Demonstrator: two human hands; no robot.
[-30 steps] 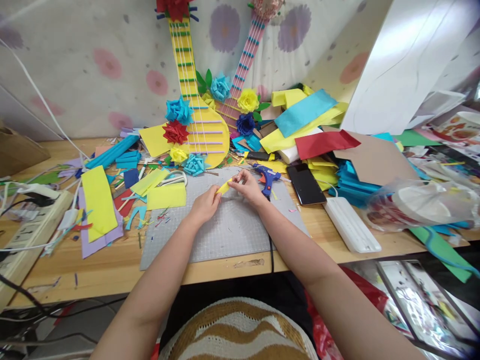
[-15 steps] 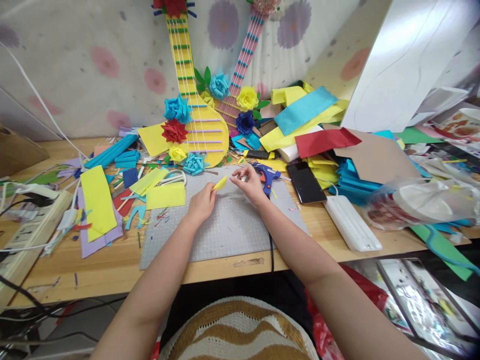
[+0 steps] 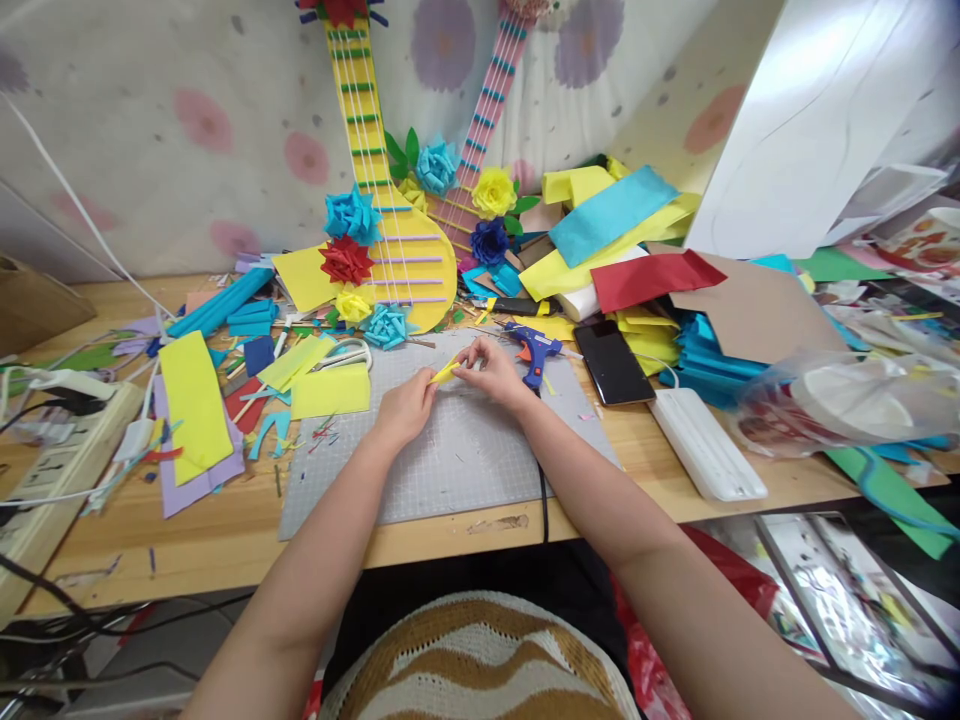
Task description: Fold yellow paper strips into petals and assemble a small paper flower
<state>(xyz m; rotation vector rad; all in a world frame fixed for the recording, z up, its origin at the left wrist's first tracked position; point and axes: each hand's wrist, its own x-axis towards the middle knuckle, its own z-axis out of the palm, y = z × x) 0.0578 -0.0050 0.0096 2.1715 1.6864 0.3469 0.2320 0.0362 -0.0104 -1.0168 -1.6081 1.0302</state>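
Observation:
A small piece of yellow paper (image 3: pixel 445 373) is held between my two hands above the grey cutting mat (image 3: pixel 457 460). My left hand (image 3: pixel 407 408) pinches its lower left end. The fingers of my right hand (image 3: pixel 491 372) are closed on its other end. Just right of my right hand lies a blue glue gun (image 3: pixel 535 356), its black cord running down off the table edge. Scissors (image 3: pixel 351 354) with white handles rest to the left, partly under yellow paper strips (image 3: pixel 330 391).
Behind the mat stand a yellow paper guitar (image 3: pixel 420 265) and a pink one (image 3: pixel 484 130), both with paper flowers. A phone (image 3: pixel 613 362), a white power bank (image 3: pixel 709 445) and piled coloured paper (image 3: pixel 652 280) lie right. A power strip (image 3: pixel 64 470) sits left.
Half a second ago my right hand was off the yellow paper with fingers apart; now it grips the paper again. My left hand has kept its hold.

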